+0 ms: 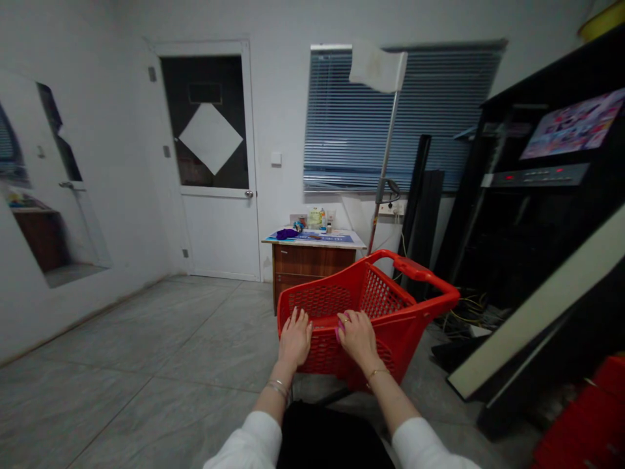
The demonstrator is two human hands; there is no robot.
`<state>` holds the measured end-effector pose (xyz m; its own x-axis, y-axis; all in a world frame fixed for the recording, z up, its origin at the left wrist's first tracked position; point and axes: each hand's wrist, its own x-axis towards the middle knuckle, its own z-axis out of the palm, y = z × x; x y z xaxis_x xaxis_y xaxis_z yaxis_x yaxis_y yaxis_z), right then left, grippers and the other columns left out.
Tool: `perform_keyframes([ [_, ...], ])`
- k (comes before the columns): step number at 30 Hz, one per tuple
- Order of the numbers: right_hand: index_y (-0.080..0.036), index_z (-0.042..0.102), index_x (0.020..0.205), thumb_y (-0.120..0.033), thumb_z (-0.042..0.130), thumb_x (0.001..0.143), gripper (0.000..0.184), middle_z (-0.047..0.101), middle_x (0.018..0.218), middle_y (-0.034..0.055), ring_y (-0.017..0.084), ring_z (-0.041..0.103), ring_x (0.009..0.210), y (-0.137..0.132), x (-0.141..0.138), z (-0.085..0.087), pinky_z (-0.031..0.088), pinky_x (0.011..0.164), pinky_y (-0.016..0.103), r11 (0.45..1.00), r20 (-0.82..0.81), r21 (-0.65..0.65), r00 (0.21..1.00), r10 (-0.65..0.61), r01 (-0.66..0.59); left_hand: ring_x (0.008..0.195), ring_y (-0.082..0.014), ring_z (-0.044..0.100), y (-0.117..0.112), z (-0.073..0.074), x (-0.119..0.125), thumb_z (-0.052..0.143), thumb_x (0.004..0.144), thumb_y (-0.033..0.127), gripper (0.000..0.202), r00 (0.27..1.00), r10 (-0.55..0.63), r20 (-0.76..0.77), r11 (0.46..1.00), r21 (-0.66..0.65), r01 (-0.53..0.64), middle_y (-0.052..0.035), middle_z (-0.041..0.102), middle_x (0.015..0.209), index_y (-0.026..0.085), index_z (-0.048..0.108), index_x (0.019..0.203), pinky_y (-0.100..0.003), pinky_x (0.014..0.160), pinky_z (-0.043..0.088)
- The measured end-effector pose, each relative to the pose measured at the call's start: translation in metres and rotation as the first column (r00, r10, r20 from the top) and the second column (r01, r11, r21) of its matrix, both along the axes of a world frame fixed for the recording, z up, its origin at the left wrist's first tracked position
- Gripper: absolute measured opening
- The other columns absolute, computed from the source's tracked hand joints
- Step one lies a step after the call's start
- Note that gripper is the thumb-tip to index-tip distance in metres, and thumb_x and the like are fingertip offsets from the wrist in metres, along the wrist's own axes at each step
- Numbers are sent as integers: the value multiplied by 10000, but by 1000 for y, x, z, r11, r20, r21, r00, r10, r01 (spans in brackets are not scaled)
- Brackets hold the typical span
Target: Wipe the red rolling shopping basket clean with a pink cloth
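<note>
A: Where's the red shopping cart (pixel 403 333)?

B: Right in front, standing on the grey floor (pixel 195 345). It's turned sideways — its long axis runs left to right, rising toward the handle (pixel 415 269) at the right end.

A: And the hands?

B: Both at the near rim (pixel 322 331). The left hand (pixel 295 339) is by the low end, fingers stretched over the edge; I can't tell whether it grips or merely rests. The right hand (pixel 359 335) is curled around a pink item (pixel 340 331), mostly hidden, so I can't say what that is.

A: Which one is nearer the handle?

B: The right, though they're well apart — the handle lies off to its right and farther forward. The basket's far side (pixel 319 299) lies ahead of both, across the hollow.

A: What's around it?

B: Behind, a wooden desk (pixel 317 259) bearing a purple cloth (pixel 286 234). A white door (pixel 219 234) is farther left, window blinds (pixel 342 143) above the desk, and a lit screen (pixel 576 124) over to the right.
</note>
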<state>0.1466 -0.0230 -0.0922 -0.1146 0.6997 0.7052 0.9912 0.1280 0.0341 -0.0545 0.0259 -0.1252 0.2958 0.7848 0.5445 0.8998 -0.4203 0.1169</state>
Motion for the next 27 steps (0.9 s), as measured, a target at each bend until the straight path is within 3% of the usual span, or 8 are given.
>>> perform_keyframes([
  [5, -191, 698, 1100, -277, 548, 853, 301, 647, 1073, 102, 239, 536, 999, -4, 112, 28, 306, 1056, 447, 971, 13, 115, 977, -212, 210, 1455, -247, 308, 0, -1, 2, 265, 1021, 311, 465, 1000, -5, 17, 1000, 2, 5, -70, 522, 1458, 185, 556, 1361, -449, 1146, 366],
  [8, -168, 701, 1073, -278, 534, 857, 294, 644, 1046, 108, 241, 533, 1000, -3, 125, 31, 296, 1068, 455, 942, -21, 169, 957, -289, 289, 1460, -246, 295, -1, 0, 4, 272, 1019, 316, 463, 1000, 0, 29, 1000, -12, 1, -61, 514, 1467, 189, 557, 1361, -440, 1155, 350],
  [10, -155, 698, 1062, -274, 530, 870, 282, 643, 1033, 110, 238, 531, 991, -2, 102, 23, 299, 1069, 443, 946, -23, 166, 960, -278, 278, 1456, -245, 306, -2, 1, 6, 273, 1019, 322, 464, 999, 3, 32, 1000, -24, -2, -59, 508, 1472, 184, 559, 1357, -433, 1156, 347],
  [16, -163, 666, 1117, -257, 554, 888, 271, 638, 1056, 99, 235, 515, 1021, 7, -28, -18, 333, 1032, 400, 990, -76, 114, 995, -71, 79, 1439, -250, 341, -5, 1, 6, 266, 1021, 318, 469, 1000, -3, 25, 1000, 1, 3, -68, 528, 1454, 166, 565, 1349, -445, 1144, 366],
  [18, -177, 662, 1127, -259, 568, 881, 276, 638, 1075, 95, 235, 517, 1005, 9, -52, -22, 362, 990, 387, 994, -92, 100, 995, -31, 41, 1437, -251, 344, -5, 1, 4, 260, 1024, 315, 473, 1000, -12, 7, 1000, 9, 12, -71, 530, 1451, 155, 566, 1348, -443, 1149, 362],
  [20, -192, 659, 1144, -256, 574, 874, 290, 639, 1074, 86, 227, 523, 977, 8, -53, -19, 382, 944, 366, 998, -65, 67, 998, 5, -1, 1437, -251, 343, -5, 1, 2, 254, 1026, 316, 479, 1000, -14, -3, 1000, 13, 14, -77, 524, 1455, 146, 560, 1353, -443, 1154, 357],
  [23, -194, 667, 1156, -255, 575, 866, 310, 644, 1040, 80, 220, 528, 946, 3, -12, -4, 381, 923, 352, 1000, 4, 29, 1000, -3, 3, 1441, -250, 335, -3, 0, 1, 247, 1029, 328, 487, 1000, -6, 11, 1000, 10, 6, -78, 512, 1465, 146, 548, 1367, -441, 1156, 356],
  [27, -169, 710, 1079, -265, 540, 874, 283, 649, 987, 94, 225, 527, 911, -2, 80, 22, 371, 931, 365, 984, 43, 81, 986, -163, 159, 1448, -246, 322, -2, 0, 1, 257, 1027, 337, 475, 999, -11, 41, 1000, 8, 11, -52, 517, 1463, 190, 548, 1371, -451, 1158, 348],
])
